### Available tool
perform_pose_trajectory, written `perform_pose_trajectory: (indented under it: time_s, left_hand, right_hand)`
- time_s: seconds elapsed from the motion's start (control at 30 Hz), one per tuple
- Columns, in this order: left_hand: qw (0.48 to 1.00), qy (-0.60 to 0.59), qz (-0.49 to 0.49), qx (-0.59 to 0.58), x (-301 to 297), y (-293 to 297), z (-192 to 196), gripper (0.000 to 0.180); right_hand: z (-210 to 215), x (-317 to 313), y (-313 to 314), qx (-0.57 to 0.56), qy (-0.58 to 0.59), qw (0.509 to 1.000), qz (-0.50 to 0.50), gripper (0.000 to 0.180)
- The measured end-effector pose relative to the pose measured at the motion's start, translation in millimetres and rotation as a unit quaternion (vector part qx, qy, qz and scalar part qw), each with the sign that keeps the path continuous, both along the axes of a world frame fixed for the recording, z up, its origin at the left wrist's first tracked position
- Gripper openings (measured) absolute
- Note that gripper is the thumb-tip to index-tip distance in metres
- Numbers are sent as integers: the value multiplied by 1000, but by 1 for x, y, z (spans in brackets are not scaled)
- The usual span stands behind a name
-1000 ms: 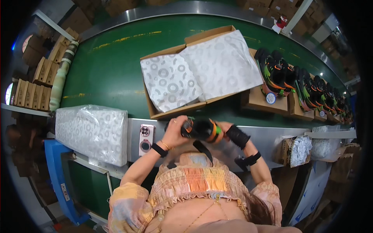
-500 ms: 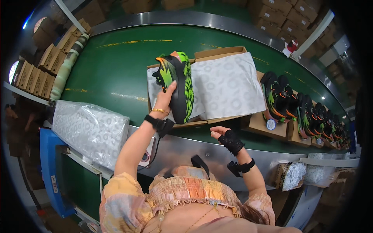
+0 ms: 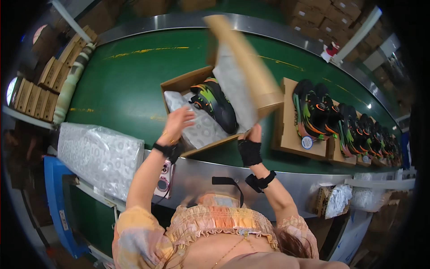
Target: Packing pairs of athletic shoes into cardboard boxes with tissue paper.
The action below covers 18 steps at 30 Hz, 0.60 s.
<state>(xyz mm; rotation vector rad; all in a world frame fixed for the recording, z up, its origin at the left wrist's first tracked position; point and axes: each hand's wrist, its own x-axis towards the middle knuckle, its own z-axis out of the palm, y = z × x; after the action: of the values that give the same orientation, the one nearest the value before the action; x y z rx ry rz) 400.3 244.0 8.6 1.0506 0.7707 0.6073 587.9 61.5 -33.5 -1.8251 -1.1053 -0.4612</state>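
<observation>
A black shoe [image 3: 215, 104] with green and orange flashes lies inside an open cardboard box [image 3: 186, 83] on the green conveyor belt [image 3: 130, 76], resting on patterned white tissue paper [image 3: 197, 127]. The box lid [image 3: 244, 67], lined with more tissue, stands tilted up over the shoe. The right hand [image 3: 249, 144], in a black fingerless glove, grips the lid's lower edge at the box's near right corner. The left hand [image 3: 179, 123] hovers open with fingers spread just above the tissue, holding nothing. To the right, more boxes [image 3: 291, 130] carry matching shoes [image 3: 313, 110] on top. A stack of tissue sheets [image 3: 101, 157] lies at the left.
</observation>
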Motion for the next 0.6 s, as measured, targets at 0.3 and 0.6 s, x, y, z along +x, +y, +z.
perform_pose_trajectory:
  time_s: [0.3,0.6]
  left_hand:
    - [938,204,66,273,-77,-20,-83,62]
    - [973,-147,-2,-180,-59,-35,-38,50]
  right_hand:
    - [-20,-34,2,-260,-148,943,148,45]
    - [79,-35,-6,-271,-139,939,163,33]
